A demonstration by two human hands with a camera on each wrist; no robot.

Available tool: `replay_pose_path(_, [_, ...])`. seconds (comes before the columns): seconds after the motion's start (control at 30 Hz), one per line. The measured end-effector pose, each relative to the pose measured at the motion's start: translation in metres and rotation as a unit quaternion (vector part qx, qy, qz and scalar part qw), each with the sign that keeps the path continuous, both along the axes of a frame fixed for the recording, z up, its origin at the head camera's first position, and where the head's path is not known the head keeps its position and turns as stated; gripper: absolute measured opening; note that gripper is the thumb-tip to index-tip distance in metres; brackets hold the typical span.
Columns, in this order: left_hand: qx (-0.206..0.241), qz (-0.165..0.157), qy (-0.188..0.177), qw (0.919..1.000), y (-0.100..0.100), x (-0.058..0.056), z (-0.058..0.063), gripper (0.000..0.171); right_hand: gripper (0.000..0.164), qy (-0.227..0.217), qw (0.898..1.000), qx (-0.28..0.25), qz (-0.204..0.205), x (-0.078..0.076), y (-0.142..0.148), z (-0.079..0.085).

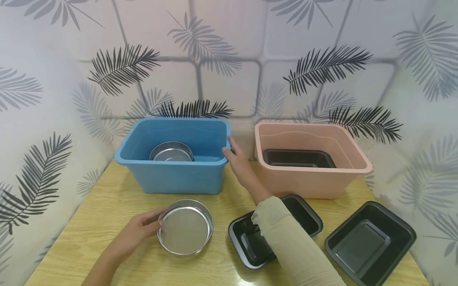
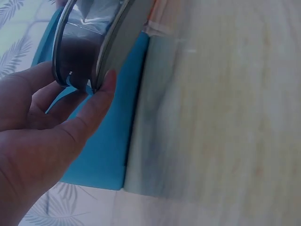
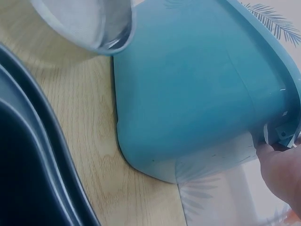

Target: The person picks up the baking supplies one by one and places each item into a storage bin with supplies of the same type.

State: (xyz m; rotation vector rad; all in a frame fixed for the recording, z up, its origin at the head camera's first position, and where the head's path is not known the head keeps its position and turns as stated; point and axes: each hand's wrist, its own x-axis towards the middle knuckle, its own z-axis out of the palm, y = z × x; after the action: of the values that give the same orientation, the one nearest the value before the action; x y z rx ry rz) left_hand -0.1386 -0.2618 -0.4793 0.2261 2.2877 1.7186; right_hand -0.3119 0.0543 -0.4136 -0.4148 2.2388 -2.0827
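My left hand (image 1: 137,228) pinches the rim of a round metal sieve (image 1: 185,231), thumb on one side and fingers on the other. The sieve has a shallow silver wall and a fine mesh bottom; in the left wrist view it is held tilted in front of the blue bin (image 2: 106,155). My right hand (image 1: 239,161) grips the right end of the blue bin (image 1: 175,178) at its rim, and the right wrist view shows its thumb (image 3: 277,165) under that rim. Inside the bin lies another round silver sieve (image 1: 171,153), partly hidden by the front wall.
A pink bin (image 1: 304,182) stands to the right, holding a dark rectangular baking pan (image 1: 297,158). Before it, another dark pan (image 1: 255,248) lies partly hidden under my right sleeve (image 1: 290,238). A further dark pan (image 1: 370,242) sits near the table's right edge. Patterned wall covering rises behind.
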Motion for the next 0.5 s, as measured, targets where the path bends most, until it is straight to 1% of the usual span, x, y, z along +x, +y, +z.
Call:
replay_pose_path(0.13, [0.008,0.004,0.004,1.0000,-0.004,-0.001,0.015,0.051,0.063,-0.001,1.000,-0.001,0.003,0.001,0.001,0.000])
replay_pose_path(0.4, [0.021,-0.003,0.065,0.9977,-0.010,-0.002,0.051,0.048,0.062,-0.005,1.000,-0.002,0.003,0.001,0.001,0.001])
replay_pose_path(0.5, [0.004,-0.001,0.077,0.9970,-0.012,-0.003,0.066,0.047,0.061,-0.005,1.000,-0.002,-0.001,0.000,0.001,0.000])
